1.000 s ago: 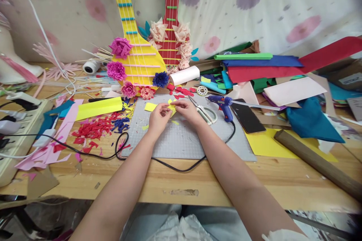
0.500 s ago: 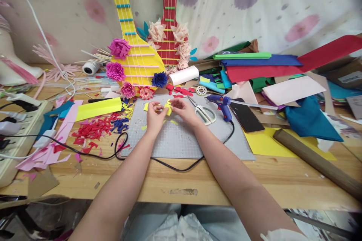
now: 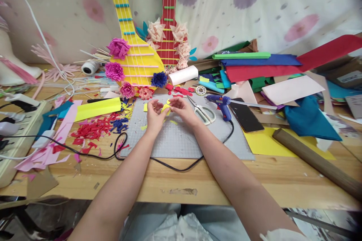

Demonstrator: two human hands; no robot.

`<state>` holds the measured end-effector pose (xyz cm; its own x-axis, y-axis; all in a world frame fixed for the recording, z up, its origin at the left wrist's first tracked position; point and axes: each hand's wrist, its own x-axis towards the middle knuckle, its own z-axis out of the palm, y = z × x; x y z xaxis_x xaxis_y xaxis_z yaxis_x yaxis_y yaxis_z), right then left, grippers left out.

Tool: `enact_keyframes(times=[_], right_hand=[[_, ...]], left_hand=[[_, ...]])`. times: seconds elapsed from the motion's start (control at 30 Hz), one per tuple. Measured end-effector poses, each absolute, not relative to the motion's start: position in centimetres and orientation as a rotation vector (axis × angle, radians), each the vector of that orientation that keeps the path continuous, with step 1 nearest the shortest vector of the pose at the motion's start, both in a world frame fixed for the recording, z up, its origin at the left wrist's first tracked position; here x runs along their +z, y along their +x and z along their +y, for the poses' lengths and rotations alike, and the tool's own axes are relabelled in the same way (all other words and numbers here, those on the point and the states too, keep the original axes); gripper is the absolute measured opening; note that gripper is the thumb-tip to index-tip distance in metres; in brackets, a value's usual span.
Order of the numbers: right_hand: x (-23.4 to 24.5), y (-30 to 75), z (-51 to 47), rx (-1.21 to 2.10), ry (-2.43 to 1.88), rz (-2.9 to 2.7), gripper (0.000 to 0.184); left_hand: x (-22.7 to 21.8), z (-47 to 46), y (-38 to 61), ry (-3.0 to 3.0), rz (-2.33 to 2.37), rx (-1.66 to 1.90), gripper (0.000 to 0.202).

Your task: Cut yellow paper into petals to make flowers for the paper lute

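Observation:
Over the far part of a grey cutting mat [image 3: 181,139], my left hand [image 3: 155,115] and my right hand [image 3: 183,110] meet. Both pinch a small yellow paper piece [image 3: 165,108] between their fingertips, just above the mat. Another yellow scrap [image 3: 145,107] lies on the mat behind my left hand. White-handled scissors [image 3: 203,112] rest on the mat just right of my right hand.
A blue glue gun [image 3: 222,102] with a black cord [image 3: 118,150] and a dark phone [image 3: 245,116] lie right of the scissors. Red and blue paper scraps [image 3: 96,128] litter the left. Yellow [image 3: 135,56] and red [image 3: 169,26] cardboard guitars with paper flowers lean behind. Coloured sheets [image 3: 260,67] pile at right.
Both hands have shifted slightly away from me on the mat while working the yellow piece, which looks more folded up between the fingers now.

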<state>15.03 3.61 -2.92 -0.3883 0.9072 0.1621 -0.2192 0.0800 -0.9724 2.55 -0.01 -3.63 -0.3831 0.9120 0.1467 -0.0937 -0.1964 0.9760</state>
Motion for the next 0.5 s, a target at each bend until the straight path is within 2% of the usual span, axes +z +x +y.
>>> enact_keyframes(times=[0.27, 0.5], right_hand=[[-2.8, 15.1, 3.7, 1.515, -0.724, -1.380, 0.032], [-2.8, 15.0, 3.6, 1.531, -0.703, -1.361, 0.029]], left_hand=[[-2.8, -0.3, 2.3, 0.878, 1.162, 1.495, 0.055], [-2.5, -0.3, 2.0, 0.927, 1.182, 1.482, 0.053]])
